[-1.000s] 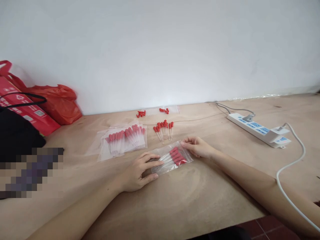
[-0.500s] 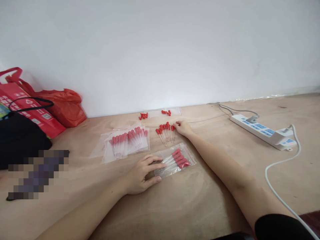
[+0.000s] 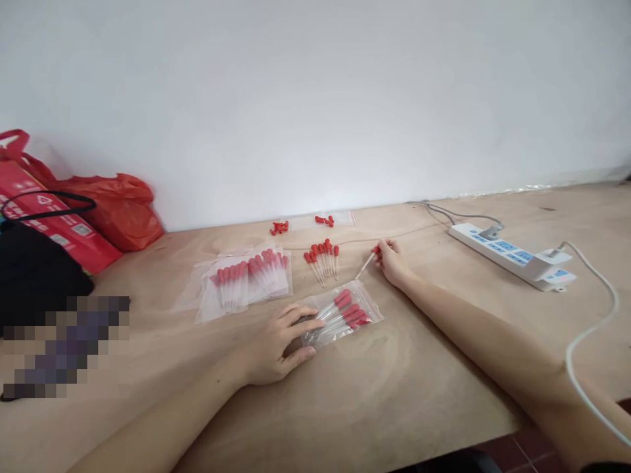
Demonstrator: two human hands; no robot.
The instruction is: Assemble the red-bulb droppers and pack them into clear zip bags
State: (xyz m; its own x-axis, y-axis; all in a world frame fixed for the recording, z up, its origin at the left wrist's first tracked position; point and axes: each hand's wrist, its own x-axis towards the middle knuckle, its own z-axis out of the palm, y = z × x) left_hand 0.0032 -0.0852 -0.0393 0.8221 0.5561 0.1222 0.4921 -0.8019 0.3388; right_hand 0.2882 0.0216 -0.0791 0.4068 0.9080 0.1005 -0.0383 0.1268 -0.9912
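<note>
My right hand (image 3: 393, 264) pinches one dropper (image 3: 365, 264) by its red bulb, its clear tube slanting down toward the bag in front. My left hand (image 3: 283, 345) lies with fingers spread, two fingertips on the left edge of a clear zip bag (image 3: 323, 334) that holds several red-bulbed droppers. Just behind that bag several loose droppers (image 3: 323, 259) are fanned out on the table. To their left, overlapping bags (image 3: 236, 289) hold more droppers.
By the wall are small red bulbs (image 3: 279, 227) and a flat bag (image 3: 300, 223) with more red bulbs. A white power strip (image 3: 507, 255) with cables is at right. Red bags (image 3: 118, 207), a black item (image 3: 39, 276) and a blurred object (image 3: 69, 348) occupy the left of the wooden table (image 3: 394, 401).
My right hand has moved right, away from the loose droppers, with one dropper now held in it. My left hand stays at the bag. The view has shifted slightly.
</note>
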